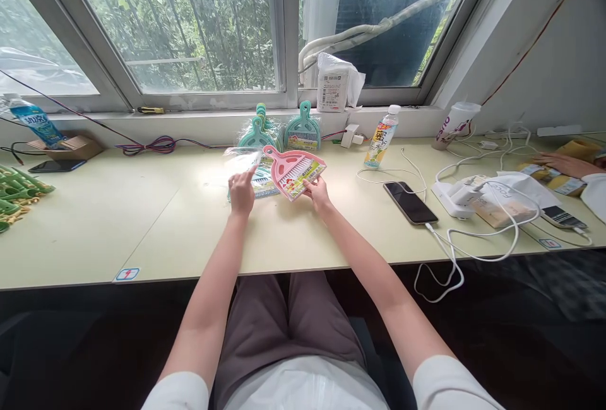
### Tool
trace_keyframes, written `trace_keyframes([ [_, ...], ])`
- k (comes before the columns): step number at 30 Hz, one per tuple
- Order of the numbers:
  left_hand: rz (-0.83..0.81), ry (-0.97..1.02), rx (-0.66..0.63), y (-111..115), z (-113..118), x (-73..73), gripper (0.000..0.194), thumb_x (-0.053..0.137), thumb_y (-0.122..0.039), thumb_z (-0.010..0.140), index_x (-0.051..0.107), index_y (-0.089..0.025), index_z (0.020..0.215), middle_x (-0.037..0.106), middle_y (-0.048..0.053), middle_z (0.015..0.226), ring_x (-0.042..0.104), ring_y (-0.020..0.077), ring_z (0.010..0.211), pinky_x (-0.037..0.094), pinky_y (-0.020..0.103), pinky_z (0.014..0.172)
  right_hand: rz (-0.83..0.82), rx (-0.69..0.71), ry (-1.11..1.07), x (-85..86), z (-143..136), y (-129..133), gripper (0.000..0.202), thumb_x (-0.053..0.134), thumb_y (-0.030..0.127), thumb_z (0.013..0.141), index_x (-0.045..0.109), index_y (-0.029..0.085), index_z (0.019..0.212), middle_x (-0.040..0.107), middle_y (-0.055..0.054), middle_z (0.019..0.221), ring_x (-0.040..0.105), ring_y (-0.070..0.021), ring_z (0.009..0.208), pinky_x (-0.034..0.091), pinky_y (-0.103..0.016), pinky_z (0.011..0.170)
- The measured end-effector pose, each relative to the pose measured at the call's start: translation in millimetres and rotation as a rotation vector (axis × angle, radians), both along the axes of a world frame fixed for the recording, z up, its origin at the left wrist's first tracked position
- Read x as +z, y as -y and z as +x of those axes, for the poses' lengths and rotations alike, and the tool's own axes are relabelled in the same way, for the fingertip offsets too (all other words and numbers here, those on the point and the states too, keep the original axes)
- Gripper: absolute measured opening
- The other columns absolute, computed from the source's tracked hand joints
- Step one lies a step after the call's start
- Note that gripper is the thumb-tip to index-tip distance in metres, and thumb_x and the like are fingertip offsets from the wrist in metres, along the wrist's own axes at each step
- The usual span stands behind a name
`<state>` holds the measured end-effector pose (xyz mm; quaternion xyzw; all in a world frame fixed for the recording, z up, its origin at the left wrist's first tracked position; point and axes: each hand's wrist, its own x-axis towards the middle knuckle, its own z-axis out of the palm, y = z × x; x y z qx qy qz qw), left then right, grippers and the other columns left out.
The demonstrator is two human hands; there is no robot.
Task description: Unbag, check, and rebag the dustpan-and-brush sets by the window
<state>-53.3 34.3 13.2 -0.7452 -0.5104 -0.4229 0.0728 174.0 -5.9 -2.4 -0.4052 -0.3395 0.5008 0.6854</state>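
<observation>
Head view: hold pink dustpan [281, 161] steady above table [189, 233], before teal dustpans [256, 137], lightly pinching its lower edge with right hand [319, 195] to spare label [303, 176], near left hand [242, 194], grip there impossible to tell.

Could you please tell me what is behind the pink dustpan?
Behind the pink dustpan, part of a teal-edged package with bristles shows on the table, with teal dustpans farther back; whatever the pink one covers is hidden.

The character "蜜" stands on the yellow-labelled bottle [379, 140] near the worktop's [85, 227] far edge. Print on the pink dustpan set [296, 171] is too small to read.
</observation>
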Motion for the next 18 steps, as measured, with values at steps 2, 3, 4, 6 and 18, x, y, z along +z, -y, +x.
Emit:
trace_keyframes([
  [2, -0.115, -0.107, -0.093, -1, 6, -3.4, 0.043, 0.037, -0.014, 0.091, 0.056, -0.026, 0.128, 0.07, 0.005, 0.095, 0.063, 0.02, 0.094, 0.037, 0.036, 0.1, -0.003, -0.012, 0.001, 0.1, 1, 0, 0.027, 0.065, 0.015, 0.077, 0.05, 0.022, 0.098, 0.068, -0.002, 0.093, 0.069, -0.0164, 0.083, 0.059, -0.039, 0.083],
  [3, -0.175, -0.127, -0.11, -2, 7, -4.8, 0.041, 0.038, -0.019, 0.092, 0.056, -0.026, 0.128, 0.07, 0.004, 0.09, 0.064, 0.0202, 0.089, 0.041, 0.035, 0.095, -0.006, -0.015, 0.001, 0.1, 2, -1, 0.027, 0.065, 0.015, 0.077, 0.05, 0.022, 0.099, 0.068, -0.002, 0.093, 0.069, -0.0164, 0.083, 0.059, -0.039, 0.083],
  [4, -0.228, -0.121, -0.11, -3, 7, -5.8, 0.039, 0.037, -0.022, 0.094, 0.056, -0.026, 0.128, 0.071, 0.004, 0.086, 0.065, 0.0204, 0.084, 0.045, 0.034, 0.088, -0.012, -0.017, 0.001, 0.1, 2, -1, 0.027, 0.065, 0.015, 0.077, 0.05, 0.022, 0.099, 0.068, -0.002, 0.093, 0.069, -0.0164, 0.083, 0.059, -0.039, 0.083],
  [6, -0.299, -0.052, -0.072, -4, 5, -6.2, 0.039, 0.033, -0.025, 0.096, 0.054, -0.026, 0.129, 0.071, 0.003, 0.084, 0.066, 0.0202, 0.077, 0.048, 0.032, 0.077, -0.024, -0.017, 0.002, 0.3, 2, -1, 0.027, 0.064, 0.015, 0.078, 0.05, 0.022, 0.099, 0.068, -0.002, 0.092, 0.069, -0.0164, 0.083, 0.059, -0.039, 0.083],
  [18, -0.387, -0.019, 0.2, -13, -5, -10.6, 0.03, 0.062, -0.021, 0.079, 0.068, -0.029, 0.108, 0.055, 0.006, 0.133, 0.042, 0.0298, 0.129, 0.023, 0.052, 0.111, -0.023, 0.079, 0.063, 2.3, -4, 3, 0.029, 0.065, 0.014, 0.077, 0.049, 0.022, 0.1, 0.069, -0.003, 0.093, 0.07, -0.0174, 0.081, 0.061, -0.04, 0.079],
])
